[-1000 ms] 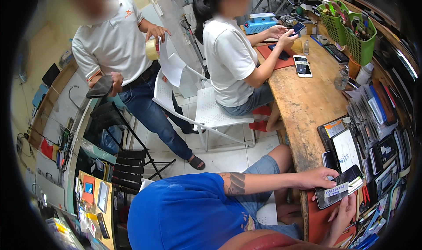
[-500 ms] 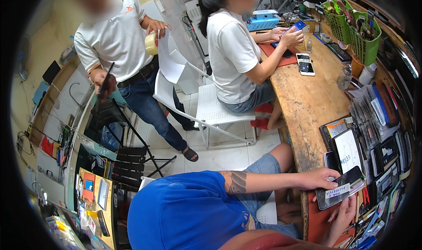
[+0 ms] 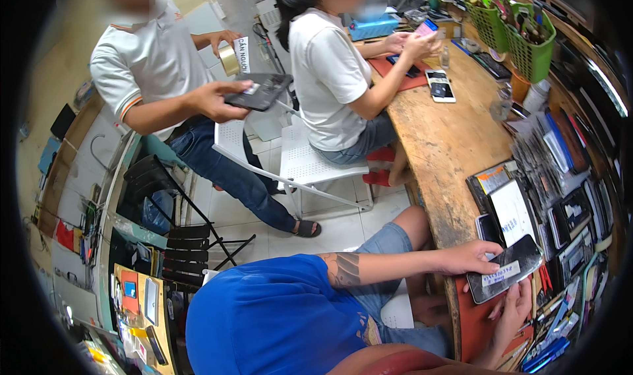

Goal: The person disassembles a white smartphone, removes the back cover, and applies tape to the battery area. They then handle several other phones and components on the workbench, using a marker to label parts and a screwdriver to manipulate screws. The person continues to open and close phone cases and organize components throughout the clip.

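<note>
A black smartphone (image 3: 524,253) with a white handwritten paper label (image 3: 500,273) is held over the near edge of the bench. My left hand (image 3: 473,258) grips its left end, thumb across the top face. Closed at the phone's lower edge, my right hand (image 3: 512,310) has its fingertips against it; part of these fingers is hidden. Under both hands lies a red-orange mat (image 3: 469,322). Just beyond the phone are a white-faced panel (image 3: 512,210) and another dark phone (image 3: 486,228).
Phones, parts and tools crowd the right side of the wooden bench (image 3: 438,154). Green baskets (image 3: 533,52) of tools hang at the back. A seated person (image 3: 330,65) handles a phone. A standing person (image 3: 158,58) holds a dark phone-like device (image 3: 260,91) and a tape roll (image 3: 229,61).
The standing person has leaned in and swung the dark device rightward toward the bench. My hands keep hold of the smartphone, which has tilted slightly. The whole view has shifted a little.
</note>
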A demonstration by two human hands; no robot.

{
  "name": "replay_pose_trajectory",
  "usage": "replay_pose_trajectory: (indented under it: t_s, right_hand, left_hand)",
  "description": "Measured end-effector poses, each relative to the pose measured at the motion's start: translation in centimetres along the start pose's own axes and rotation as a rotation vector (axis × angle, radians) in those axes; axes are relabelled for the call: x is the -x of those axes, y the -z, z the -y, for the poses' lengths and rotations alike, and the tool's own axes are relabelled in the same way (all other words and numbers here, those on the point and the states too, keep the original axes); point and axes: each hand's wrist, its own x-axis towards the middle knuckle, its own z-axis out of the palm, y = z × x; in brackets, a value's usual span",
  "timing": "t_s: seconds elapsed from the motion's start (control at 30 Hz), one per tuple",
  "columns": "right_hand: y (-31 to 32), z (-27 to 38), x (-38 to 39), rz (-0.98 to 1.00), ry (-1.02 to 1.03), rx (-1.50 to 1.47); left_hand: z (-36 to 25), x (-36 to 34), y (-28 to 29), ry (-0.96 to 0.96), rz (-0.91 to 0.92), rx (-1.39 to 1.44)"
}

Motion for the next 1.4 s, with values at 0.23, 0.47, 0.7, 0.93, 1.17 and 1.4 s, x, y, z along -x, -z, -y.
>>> replay_pose_trajectory:
  t_s: [0.23, 0.47, 0.7, 0.93, 1.17, 1.4]
  right_hand:
    - [-1.9, 2.8, 0.9, -0.035, -0.073, -0.024]
    - [-2.1, 3.4, 0.8, -0.013, -0.079, 0.006]
    - [-1.9, 3.3, 0.7, -0.006, -0.090, 0.035]
    - [-1.8, 3.1, 0.5, -0.022, -0.094, 0.028]
    - [-1.7, 3.0, 0.4, -0.051, -0.099, 0.043]
    - [-1.8, 3.1, 0.4, -0.064, -0.102, 0.051]
  left_hand:
    - [-0.5, 0.3, 0.1, 0.084, -0.042, -0.054]
    - [-1.0, 0.3, 0.2, 0.118, -0.008, -0.030]
    - [-1.1, 0.4, 0.1, 0.123, -0.032, -0.039]
    - [-0.9, 0.3, 0.1, 0.084, -0.009, -0.019]
    - [-0.7, 0.3, 0.1, 0.073, 0.009, -0.027]
    - [-0.7, 0.3, 0.3, 0.071, 0.039, -0.024]
